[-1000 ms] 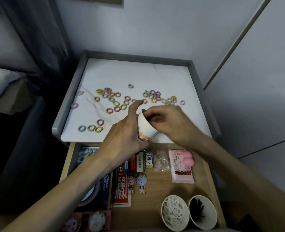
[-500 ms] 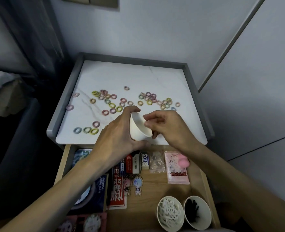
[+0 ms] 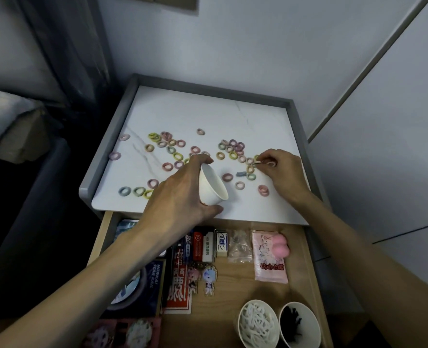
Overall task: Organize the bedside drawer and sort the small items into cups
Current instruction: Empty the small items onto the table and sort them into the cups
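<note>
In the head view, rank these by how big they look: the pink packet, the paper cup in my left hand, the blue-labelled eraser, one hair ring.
1. pink packet and paper cup: look about alike; the packet lies nearer the camera, so no ranking.
2. eraser.
3. pink hair ring beside the cup.

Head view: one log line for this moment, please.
left hand: holds tilted paper cup | right hand: pinches hair tie on tabletop
</note>
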